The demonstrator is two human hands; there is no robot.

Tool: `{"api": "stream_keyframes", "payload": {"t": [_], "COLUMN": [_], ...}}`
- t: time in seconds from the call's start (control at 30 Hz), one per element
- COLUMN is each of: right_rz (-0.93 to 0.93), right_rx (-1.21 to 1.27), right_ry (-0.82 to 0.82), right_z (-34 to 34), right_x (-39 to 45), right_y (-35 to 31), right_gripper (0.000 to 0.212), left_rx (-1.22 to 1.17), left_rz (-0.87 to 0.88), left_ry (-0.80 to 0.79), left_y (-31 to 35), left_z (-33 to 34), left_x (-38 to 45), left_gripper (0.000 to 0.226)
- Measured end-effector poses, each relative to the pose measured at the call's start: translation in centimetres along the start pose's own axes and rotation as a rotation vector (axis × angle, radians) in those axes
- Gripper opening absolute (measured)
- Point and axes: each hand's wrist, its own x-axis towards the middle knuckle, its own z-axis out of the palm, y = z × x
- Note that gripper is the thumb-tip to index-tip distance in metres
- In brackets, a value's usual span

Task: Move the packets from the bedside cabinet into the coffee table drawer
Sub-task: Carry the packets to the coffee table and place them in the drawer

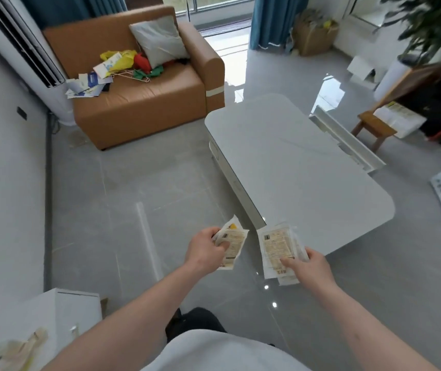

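— What are the hands doing?
— The left hand (205, 246) grips 1 cream packet (232, 243); the right hand (311, 266) pinches a small stack of packets (276, 250).
— Where's the coffee table (294, 162)?
— Just beyond the right hand, its drawer (347, 140) pulled out on the far side. The bedside cabinet (61, 314), with more packets (16, 352) on top, sits behind the left forearm.

Glossy grey floor tiles (139, 188), smooth leather-look sofa (144, 103), matt tabletop (294, 167), wood stool (374, 127)
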Motion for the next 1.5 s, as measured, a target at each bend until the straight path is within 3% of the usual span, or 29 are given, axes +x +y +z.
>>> {"api": "stream_keyframes", "payload": {"t": [0.27,0.6,1.07,1.5], "right_rz": [-0.003,-0.027,0.064,0.066], "right_rx": [0.016,0.048,0.076,-0.038], "right_ry": [0.058,0.112,0.258,0.135], "right_z": [-13.2,-25.8,-45.6,-66.2], "right_x": [2.5,11.0,22.3,36.1], "right_y": [3.3,2.1,3.4,4.7], "right_gripper": [0.015,0.014,0.016,0.018], "left_rx": [-0.025,-0.076,0.009,-0.062], "left_rz": [0.026,-0.027,0.037,-0.095], "left_ry": [-0.044,-0.027,-0.224,-0.059], "left_y": [7.7,17.5,36.7,49.3], "left_z": [9.5,18.4,35.0,49.6], "left_x": [-0.2,7.9,17.4,21.4], "left_gripper": [0.011,0.006,0.006,0.007]}}
